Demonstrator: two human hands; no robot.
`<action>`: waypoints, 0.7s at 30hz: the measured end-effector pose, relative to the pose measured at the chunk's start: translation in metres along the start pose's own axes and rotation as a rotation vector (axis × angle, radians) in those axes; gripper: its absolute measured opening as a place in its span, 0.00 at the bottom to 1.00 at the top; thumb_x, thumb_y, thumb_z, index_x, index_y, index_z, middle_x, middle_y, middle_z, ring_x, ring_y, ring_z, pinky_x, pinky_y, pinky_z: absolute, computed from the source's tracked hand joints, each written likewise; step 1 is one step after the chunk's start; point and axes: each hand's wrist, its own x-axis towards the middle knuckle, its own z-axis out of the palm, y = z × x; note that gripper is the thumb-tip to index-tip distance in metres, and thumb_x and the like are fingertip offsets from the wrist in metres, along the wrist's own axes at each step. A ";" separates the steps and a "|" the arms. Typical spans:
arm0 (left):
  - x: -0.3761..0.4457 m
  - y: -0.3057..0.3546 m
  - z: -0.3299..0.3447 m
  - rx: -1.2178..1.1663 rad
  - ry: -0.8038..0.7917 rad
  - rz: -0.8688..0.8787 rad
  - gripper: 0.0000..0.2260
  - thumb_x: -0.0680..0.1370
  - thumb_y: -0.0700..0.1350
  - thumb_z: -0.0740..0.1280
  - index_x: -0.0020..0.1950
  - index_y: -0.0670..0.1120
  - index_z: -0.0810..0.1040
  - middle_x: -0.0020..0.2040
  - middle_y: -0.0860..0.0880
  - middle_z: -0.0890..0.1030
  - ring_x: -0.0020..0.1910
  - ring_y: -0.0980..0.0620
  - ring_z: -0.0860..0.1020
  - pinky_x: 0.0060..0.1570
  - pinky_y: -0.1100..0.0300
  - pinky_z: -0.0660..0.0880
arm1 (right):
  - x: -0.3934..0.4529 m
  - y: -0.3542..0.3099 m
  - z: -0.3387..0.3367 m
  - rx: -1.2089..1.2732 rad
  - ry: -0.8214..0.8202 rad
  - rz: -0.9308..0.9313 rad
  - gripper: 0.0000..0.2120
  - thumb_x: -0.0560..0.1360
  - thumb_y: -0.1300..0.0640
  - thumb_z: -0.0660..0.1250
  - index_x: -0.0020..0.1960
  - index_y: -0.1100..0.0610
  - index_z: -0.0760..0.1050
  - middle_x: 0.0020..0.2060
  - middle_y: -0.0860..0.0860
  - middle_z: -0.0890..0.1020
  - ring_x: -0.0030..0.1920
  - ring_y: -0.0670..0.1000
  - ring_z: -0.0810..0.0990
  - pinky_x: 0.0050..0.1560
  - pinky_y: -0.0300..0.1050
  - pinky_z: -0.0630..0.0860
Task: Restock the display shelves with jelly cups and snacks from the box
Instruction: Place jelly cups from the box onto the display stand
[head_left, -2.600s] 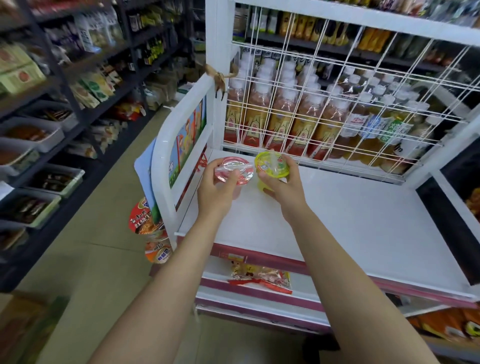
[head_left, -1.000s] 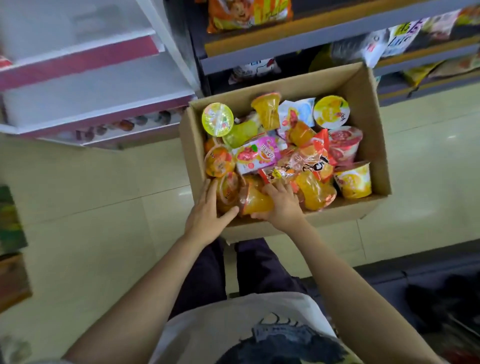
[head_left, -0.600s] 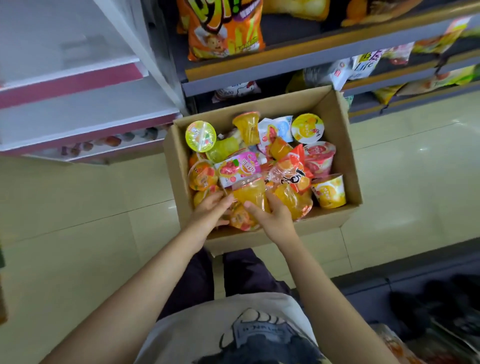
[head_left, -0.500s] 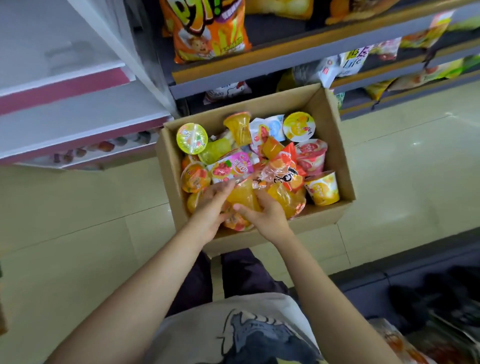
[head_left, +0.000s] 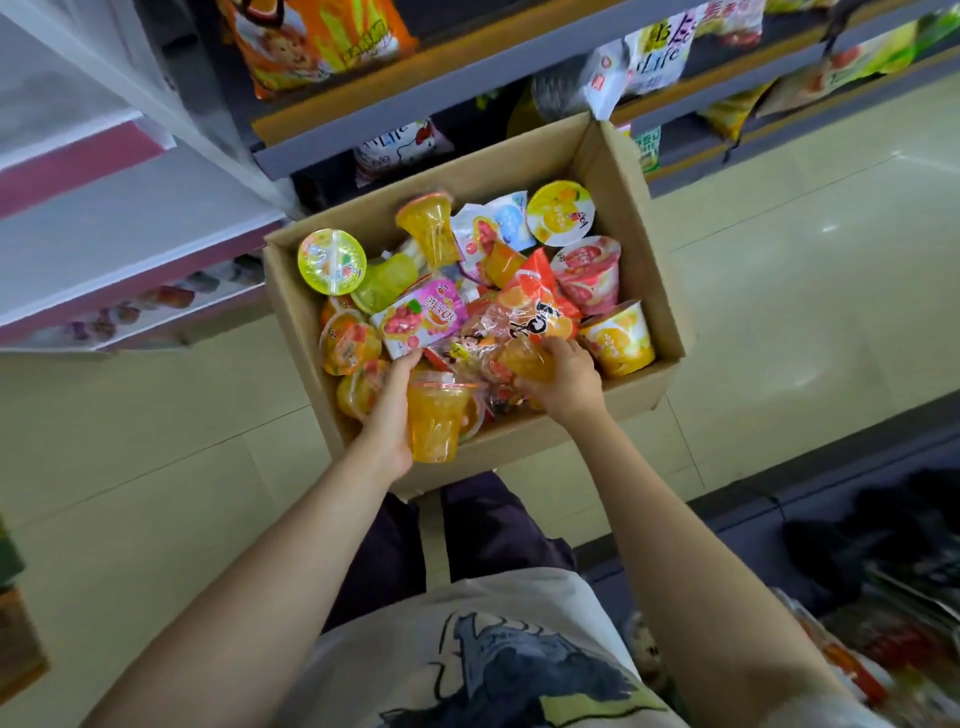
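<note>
Since a moment ago our left hand (head_left: 389, 415) has lifted an orange jelly cup (head_left: 435, 421) clear, fingers wrapped round it, while our right hand (head_left: 563, 382) curls over a second cup (head_left: 524, 361) in the still nearly full box (head_left: 631, 171), so most restocking remains.

Orange jelly cup (head_left: 435, 422) above open box (head_left: 631, 171)

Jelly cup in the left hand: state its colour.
Translucent orange jelly cup with a clear lid, held by the left hand; the head view shows it.
</note>
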 end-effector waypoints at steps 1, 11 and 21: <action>0.001 -0.001 -0.002 0.002 0.005 0.007 0.24 0.74 0.65 0.69 0.66 0.53 0.78 0.56 0.46 0.85 0.54 0.44 0.84 0.56 0.42 0.79 | 0.002 -0.002 0.001 -0.022 0.017 -0.003 0.31 0.71 0.46 0.76 0.70 0.53 0.71 0.66 0.53 0.74 0.68 0.57 0.70 0.67 0.57 0.68; -0.018 0.015 -0.009 -0.054 0.006 0.012 0.30 0.73 0.69 0.66 0.67 0.51 0.78 0.58 0.44 0.84 0.55 0.43 0.83 0.52 0.44 0.81 | -0.025 -0.021 -0.013 0.251 0.210 0.068 0.27 0.68 0.42 0.77 0.60 0.57 0.75 0.47 0.48 0.78 0.55 0.56 0.78 0.61 0.58 0.73; -0.089 0.082 -0.061 -0.117 -0.074 0.128 0.30 0.76 0.71 0.57 0.61 0.50 0.81 0.55 0.44 0.85 0.54 0.45 0.83 0.54 0.47 0.78 | -0.082 -0.154 -0.022 0.700 0.068 -0.028 0.13 0.73 0.40 0.70 0.52 0.46 0.76 0.51 0.47 0.80 0.55 0.51 0.80 0.58 0.53 0.78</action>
